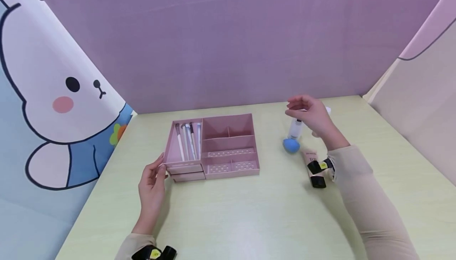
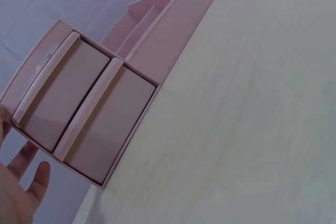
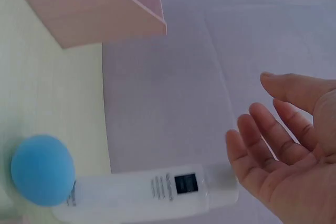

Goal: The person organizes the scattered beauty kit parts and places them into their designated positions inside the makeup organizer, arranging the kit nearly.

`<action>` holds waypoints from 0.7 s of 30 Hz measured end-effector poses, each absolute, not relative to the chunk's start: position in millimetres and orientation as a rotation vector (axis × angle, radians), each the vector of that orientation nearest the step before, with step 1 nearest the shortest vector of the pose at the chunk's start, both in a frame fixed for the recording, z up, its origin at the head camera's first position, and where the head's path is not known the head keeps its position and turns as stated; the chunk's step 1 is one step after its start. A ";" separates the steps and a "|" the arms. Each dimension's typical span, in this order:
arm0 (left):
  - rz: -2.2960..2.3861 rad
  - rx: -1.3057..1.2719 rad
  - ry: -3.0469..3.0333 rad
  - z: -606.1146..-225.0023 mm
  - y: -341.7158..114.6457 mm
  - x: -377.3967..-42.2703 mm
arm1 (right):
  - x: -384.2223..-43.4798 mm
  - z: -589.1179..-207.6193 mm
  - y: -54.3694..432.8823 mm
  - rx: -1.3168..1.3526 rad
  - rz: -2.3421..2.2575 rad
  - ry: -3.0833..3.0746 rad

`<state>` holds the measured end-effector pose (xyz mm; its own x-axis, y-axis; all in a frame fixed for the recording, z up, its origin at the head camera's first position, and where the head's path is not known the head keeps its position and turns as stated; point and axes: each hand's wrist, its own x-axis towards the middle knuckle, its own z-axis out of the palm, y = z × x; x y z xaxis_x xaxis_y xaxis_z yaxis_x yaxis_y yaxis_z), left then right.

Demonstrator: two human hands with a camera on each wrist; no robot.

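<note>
A pink desk organizer (image 1: 231, 176) stands left of the table's middle, with several makeup brushes (image 1: 189, 141) in its left compartment. My left hand (image 1: 153, 188) touches its front left corner, fingers relaxed; the left wrist view shows the fingers (image 2: 38, 184) beside its two closed drawers (image 2: 113, 124). Over the right side of the table, my right hand (image 1: 309, 115) hovers with loosely bent fingers and nothing in them. Below it stands a white bottle (image 1: 295, 129), also in the right wrist view (image 3: 136, 195), beside a blue makeup sponge (image 1: 291, 145).
A pink tube (image 1: 310, 156) with a black cap (image 1: 318, 182) lies partly under my right wrist. Another white item (image 1: 328, 110) shows behind my right hand, mostly hidden. A purple backdrop (image 1: 228, 46) rises behind the pale table (image 1: 242, 216). The organizer's other compartments hold nothing visible.
</note>
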<state>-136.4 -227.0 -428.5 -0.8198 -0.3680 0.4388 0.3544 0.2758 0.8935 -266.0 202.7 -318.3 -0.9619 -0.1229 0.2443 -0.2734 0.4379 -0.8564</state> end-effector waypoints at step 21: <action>-1.608 0.049 -1.984 -428.6 -227.2 -138.1 | -280.4 -344.3 228.0 0.054 1.634 -2.390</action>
